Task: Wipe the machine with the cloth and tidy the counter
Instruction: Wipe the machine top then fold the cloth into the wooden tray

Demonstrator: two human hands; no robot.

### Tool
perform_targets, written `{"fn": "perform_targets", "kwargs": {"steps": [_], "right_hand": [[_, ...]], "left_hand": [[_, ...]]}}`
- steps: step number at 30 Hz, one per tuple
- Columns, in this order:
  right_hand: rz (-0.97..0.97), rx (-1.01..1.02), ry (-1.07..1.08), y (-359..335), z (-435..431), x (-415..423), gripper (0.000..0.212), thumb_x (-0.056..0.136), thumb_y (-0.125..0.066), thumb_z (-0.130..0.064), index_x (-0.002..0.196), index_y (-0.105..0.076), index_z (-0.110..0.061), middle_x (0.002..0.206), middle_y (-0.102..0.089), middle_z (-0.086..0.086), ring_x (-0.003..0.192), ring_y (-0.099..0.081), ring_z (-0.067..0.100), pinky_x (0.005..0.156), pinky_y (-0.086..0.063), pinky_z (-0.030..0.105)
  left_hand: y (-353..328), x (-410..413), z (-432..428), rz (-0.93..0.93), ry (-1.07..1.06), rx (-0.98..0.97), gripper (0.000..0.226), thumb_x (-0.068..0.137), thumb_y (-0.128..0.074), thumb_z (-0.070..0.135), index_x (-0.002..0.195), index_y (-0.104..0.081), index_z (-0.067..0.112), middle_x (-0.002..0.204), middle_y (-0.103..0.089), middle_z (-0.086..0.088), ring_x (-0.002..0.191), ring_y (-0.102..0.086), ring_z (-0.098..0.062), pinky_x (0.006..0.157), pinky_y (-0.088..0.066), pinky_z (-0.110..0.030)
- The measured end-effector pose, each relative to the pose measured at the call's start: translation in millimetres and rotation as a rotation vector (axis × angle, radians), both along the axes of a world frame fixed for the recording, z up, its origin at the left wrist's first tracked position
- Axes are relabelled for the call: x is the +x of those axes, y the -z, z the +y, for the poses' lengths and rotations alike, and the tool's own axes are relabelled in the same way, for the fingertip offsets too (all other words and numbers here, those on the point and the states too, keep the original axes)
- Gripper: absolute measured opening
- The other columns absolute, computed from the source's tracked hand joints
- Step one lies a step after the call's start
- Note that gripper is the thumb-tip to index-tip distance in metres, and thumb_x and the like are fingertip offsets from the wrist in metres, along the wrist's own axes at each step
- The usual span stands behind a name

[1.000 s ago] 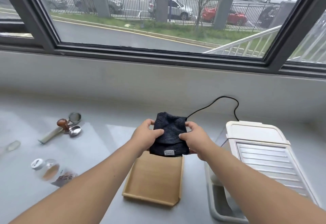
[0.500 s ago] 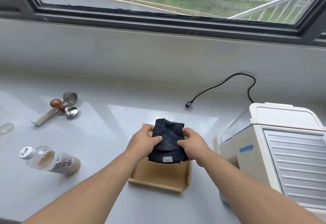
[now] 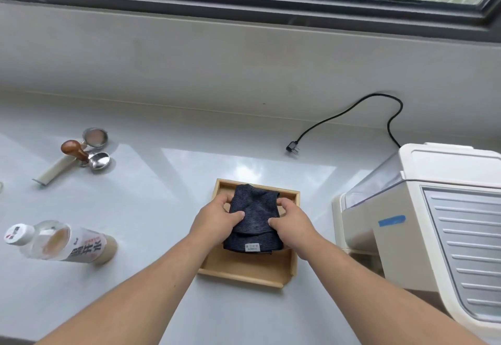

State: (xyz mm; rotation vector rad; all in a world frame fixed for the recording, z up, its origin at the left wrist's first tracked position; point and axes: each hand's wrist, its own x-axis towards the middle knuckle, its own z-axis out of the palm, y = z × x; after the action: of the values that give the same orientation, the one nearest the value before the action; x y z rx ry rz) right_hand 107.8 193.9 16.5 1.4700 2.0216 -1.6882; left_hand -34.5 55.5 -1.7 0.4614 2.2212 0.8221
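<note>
**Folded cloth held over the tray, machine waiting at right**

Nearest the camera, two bare forearms reach up from the lower edge toward the middle of the frame. The left hand [image 3: 217, 220] and right hand [image 3: 291, 222] each close a grip on one side of the dark folded cloth [image 3: 253, 220], thumbs on top, fingers curled under its edges. The cloth sits low over the wooden tray [image 3: 271, 271] at centre, on the pale bench [image 3: 162, 182]; whether it rests on the tray floor I cannot tell.

At lower left lies a capped bottle [image 3: 62, 241] on its side. At right stands the cream machine [image 3: 423, 222], its black cord [image 3: 347, 112] unplugged behind it. Farther off, upper left, a portafilter [image 3: 70, 160] and a tamper [image 3: 74, 149] lie loose.

The step in hand looks like handling the cloth at the tray. If wiping comes next, it calls for carrying the cloth rightward to the machine's casing.
</note>
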Motion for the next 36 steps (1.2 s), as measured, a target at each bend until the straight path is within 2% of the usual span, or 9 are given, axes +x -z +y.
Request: {"fn": "perform_targets", "kwargs": {"steps": [9, 22, 31, 33, 35, 36], "right_hand": [[-0.001, -0.021, 0.008, 5.4, -3.3, 3.3, 0.041, 0.094, -0.061, -0.007, 0.127, -0.058, -0.032, 0.099, -0.073, 0.010, 0.090, -0.074, 0.032, 0.077, -0.063, 0.056], [-0.032, -0.012, -0.038, 9.8, -5.2, 4.1, 0.043, 0.094, -0.061, -0.010, 0.133, -0.053, -0.028, 0.106, -0.072, 0.012, 0.094, -0.073, 0.034, 0.080, -0.062, 0.056], [-0.068, 0.020, -0.079, 14.2, -5.2, 4.6, 0.042, 0.094, -0.062, -0.013, 0.131, -0.048, -0.026, 0.109, -0.070, 0.011, 0.096, -0.071, 0.033, 0.081, -0.062, 0.055], [-0.085, 0.024, -0.100, 14.5, -5.8, 4.9, 0.040, 0.094, -0.063, -0.015, 0.128, -0.046, -0.027, 0.108, -0.068, 0.008, 0.087, -0.073, 0.032, 0.067, -0.065, 0.050], [-0.117, 0.042, -0.117, 14.3, -7.4, 5.7, 0.031, 0.092, -0.064, -0.019, 0.115, -0.045, -0.029, 0.100, -0.066, 0.005, 0.070, -0.073, 0.029, 0.046, -0.060, 0.038], [-0.130, 0.076, -0.129, 15.3, -7.9, 6.5, 0.028, 0.090, -0.065, -0.022, 0.106, -0.043, -0.029, 0.096, -0.066, 0.004, 0.066, -0.072, 0.029, 0.043, -0.056, 0.035]], "left_hand": [[6.2, 0.8, -3.9, 0.025, 0.024, -0.030, 0.018, 0.087, -0.073, 0.044, 0.095, -0.057, 0.039, 0.075, -0.071, 0.008, 0.072, -0.070, -0.010, 0.058, -0.045, -0.028], [5.3, 2.3, -6.0, 0.155, 0.101, -0.109, 0.027, 0.089, -0.071, 0.046, 0.111, -0.056, 0.039, 0.083, -0.065, 0.012, 0.081, -0.065, -0.014, 0.060, -0.042, -0.028], [8.6, 3.7, -9.8, 0.190, 0.116, -0.137, 0.028, 0.089, -0.071, 0.046, 0.112, -0.057, 0.037, 0.085, -0.063, 0.012, 0.084, -0.065, -0.017, 0.065, -0.044, -0.030], [8.7, 4.5, -9.9, 0.203, 0.127, -0.158, 0.030, 0.089, -0.071, 0.045, 0.114, -0.057, 0.035, 0.087, -0.064, 0.010, 0.086, -0.065, -0.019, 0.066, -0.044, -0.031], [7.1, 5.7, -9.2, 0.224, 0.137, -0.195, 0.035, 0.088, -0.071, 0.046, 0.117, -0.056, 0.034, 0.091, -0.065, 0.009, 0.088, -0.065, -0.019, 0.066, -0.044, -0.031], [6.3, 6.5, -9.0, 0.241, 0.143, -0.212, 0.038, 0.087, -0.071, 0.046, 0.119, -0.054, 0.033, 0.092, -0.066, 0.009, 0.089, -0.065, -0.019, 0.066, -0.043, -0.031]]}}
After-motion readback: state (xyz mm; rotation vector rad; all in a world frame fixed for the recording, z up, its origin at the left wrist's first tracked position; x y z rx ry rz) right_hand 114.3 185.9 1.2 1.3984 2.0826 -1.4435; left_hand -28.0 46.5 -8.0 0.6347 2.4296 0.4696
